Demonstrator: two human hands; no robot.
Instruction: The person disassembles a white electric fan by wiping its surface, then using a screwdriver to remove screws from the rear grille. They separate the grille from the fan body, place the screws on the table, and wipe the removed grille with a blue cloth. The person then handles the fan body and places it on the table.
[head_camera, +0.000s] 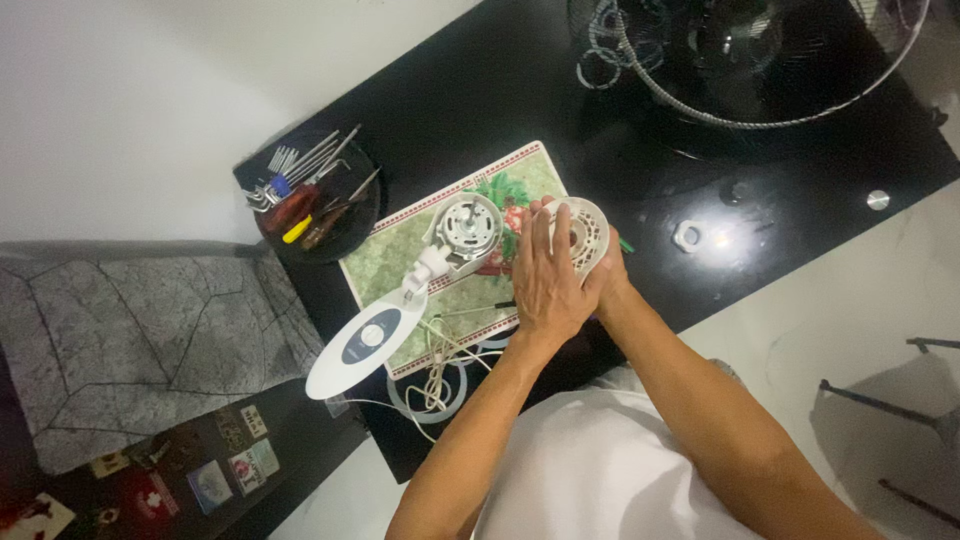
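A white vented cover (580, 232) is held over the mat (400, 262) on the black table (560, 90), just beside the fan motor (466, 226). It is clasped by the left hand (545, 285), fingers laid flat; the right hand (612, 272) is mostly hidden, apparently gripping its far edge.

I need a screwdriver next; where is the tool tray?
In the head view, the round black tool tray sits at the black table's left corner, just left of the patterned mat.

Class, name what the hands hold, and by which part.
Both hands, left hand and right hand, grip the round white vented fan cover by its near rim.
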